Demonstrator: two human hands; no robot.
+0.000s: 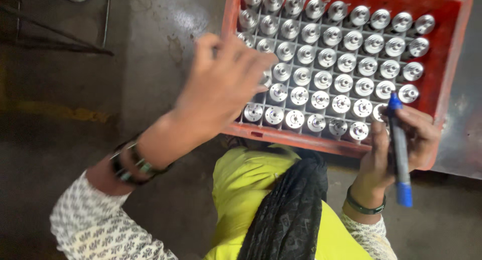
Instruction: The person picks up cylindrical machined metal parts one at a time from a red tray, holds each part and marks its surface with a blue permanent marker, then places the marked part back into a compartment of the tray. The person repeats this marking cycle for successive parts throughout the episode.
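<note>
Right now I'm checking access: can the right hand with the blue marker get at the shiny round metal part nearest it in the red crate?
Probably yes: the right hand rests at the red plastic crate's near corner, blue marker tip beside that uncovered shiny round metal part.

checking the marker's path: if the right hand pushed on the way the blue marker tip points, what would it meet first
Most likely the round metal part just beyond the blue marker held in the right hand, in the red crate; depth is unclear.

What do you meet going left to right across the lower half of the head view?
Patterned sleeve → bracelets on the left wrist → yellow garment → dark scarf → green bangle → blue marker in the right hand.
</note>
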